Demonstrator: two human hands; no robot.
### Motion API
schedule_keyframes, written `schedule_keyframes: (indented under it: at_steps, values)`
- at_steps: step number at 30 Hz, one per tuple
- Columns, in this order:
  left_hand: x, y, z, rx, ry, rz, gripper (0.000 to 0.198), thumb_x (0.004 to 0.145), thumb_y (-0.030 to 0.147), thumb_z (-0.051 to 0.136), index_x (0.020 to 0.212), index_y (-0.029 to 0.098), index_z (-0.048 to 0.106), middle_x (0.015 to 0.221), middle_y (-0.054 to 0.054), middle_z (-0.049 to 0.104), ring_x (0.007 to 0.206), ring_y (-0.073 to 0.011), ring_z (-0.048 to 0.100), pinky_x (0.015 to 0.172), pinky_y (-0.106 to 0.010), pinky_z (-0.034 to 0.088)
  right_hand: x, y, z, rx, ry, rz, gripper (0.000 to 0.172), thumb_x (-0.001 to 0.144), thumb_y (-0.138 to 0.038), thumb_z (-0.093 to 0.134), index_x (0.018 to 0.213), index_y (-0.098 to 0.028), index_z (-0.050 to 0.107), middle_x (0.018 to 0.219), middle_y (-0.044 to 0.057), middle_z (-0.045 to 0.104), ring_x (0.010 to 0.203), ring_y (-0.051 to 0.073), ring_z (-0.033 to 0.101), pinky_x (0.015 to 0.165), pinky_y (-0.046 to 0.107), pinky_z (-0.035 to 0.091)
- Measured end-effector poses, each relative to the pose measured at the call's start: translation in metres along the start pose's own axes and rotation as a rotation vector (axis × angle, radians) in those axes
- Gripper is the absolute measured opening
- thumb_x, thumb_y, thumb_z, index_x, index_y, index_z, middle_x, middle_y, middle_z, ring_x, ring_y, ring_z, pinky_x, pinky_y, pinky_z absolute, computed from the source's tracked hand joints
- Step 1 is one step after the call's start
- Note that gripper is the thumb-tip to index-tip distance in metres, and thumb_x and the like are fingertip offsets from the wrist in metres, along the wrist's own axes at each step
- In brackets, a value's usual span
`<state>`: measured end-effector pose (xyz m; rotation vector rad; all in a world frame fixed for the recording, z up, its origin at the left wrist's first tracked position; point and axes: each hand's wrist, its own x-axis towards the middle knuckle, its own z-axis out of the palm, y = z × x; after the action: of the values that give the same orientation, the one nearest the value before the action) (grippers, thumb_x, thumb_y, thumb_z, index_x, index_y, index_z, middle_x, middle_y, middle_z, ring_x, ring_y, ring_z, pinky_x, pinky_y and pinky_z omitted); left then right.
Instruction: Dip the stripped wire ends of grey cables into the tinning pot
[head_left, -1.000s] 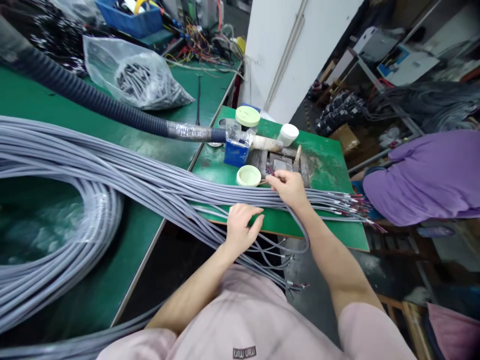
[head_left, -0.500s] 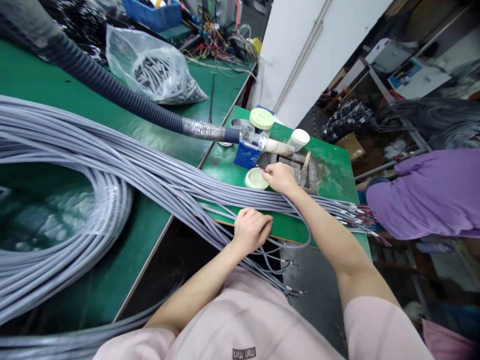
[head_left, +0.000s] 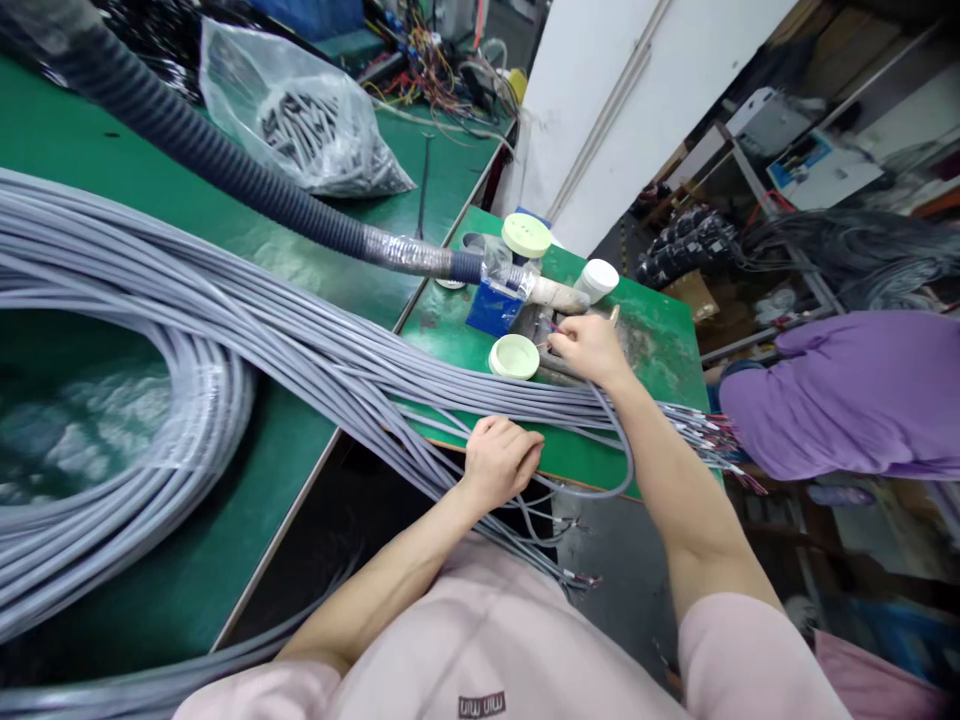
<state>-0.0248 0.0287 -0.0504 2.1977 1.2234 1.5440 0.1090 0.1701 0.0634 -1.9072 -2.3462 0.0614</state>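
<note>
My right hand (head_left: pixel 589 348) pinches the end of a grey cable (head_left: pixel 624 445). Thin coloured wires (head_left: pixel 553 328) stick out past its fingertips, over a grimy metal fixture (head_left: pixel 559 366). From that hand the cable loops down over the table edge toward my left hand (head_left: pixel 501 460). The left hand is closed, its fingers curled, beside the long bundle of grey cables (head_left: pixel 450 378); what lies inside it is hidden. Left of the right hand is a shallow pale-green round dish (head_left: pixel 515 357). A hose nozzle (head_left: pixel 559 294) lies just behind the fixture, by a blue block (head_left: pixel 493 308).
A ribbed black hose (head_left: pixel 247 180) crosses the green table. Coiled grey cables (head_left: pixel 210 420) fill the left. A plastic bag of short grey pieces (head_left: pixel 315 130) lies behind. A white tub (head_left: pixel 598 278) and a green-lidded jar (head_left: pixel 526 235) stand farther back. Someone in purple (head_left: pixel 840 395) is at right.
My right hand has moved right with the cable end, from beside the pale-green dish to over the metal fixture. My left hand has stayed in nearly the same place.
</note>
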Motion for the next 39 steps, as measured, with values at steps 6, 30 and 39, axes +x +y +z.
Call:
schedule_keyframes:
  at_steps: [6, 30, 39]
  values:
    - [0.0, -0.001, 0.001, 0.005, -0.006, 0.017, 0.009, 0.085, 0.017, 0.056, 0.088, 0.02, 0.064, 0.07, 0.001, 0.069, 0.067, -0.0132, 0.059, 0.082, -0.032, 0.041, 0.001, 0.06, -0.008, 0.048, 0.06, 0.202, 0.024, 0.071, -0.028, 0.055, 0.059, -0.013, 0.068, 0.052, 0.002, 0.057, 0.055, 0.015, 0.051, 0.056, 0.026, 0.034]
    - [0.001, -0.003, 0.001, 0.028, -0.014, 0.076, 0.008, 0.083, 0.015, 0.059, 0.089, 0.02, 0.062, 0.07, 0.001, 0.069, 0.067, -0.0134, 0.061, 0.081, -0.032, 0.043, 0.04, 0.089, 0.033, -0.168, -0.107, 0.385, 0.027, 0.078, -0.023, 0.056, 0.095, -0.015, 0.075, 0.101, 0.017, 0.073, 0.1, 0.029, 0.066, 0.084, 0.033, 0.047]
    - [-0.001, -0.004, 0.003, 0.043, -0.004, 0.071, 0.008, 0.083, 0.015, 0.059, 0.088, 0.02, 0.063, 0.07, 0.001, 0.069, 0.067, -0.0129, 0.061, 0.082, -0.033, 0.043, 0.001, 0.083, -0.001, 0.287, 0.114, 0.341, 0.024, 0.071, -0.026, 0.06, 0.05, -0.015, 0.062, 0.048, 0.002, 0.058, 0.055, 0.015, 0.057, 0.055, 0.024, 0.04]
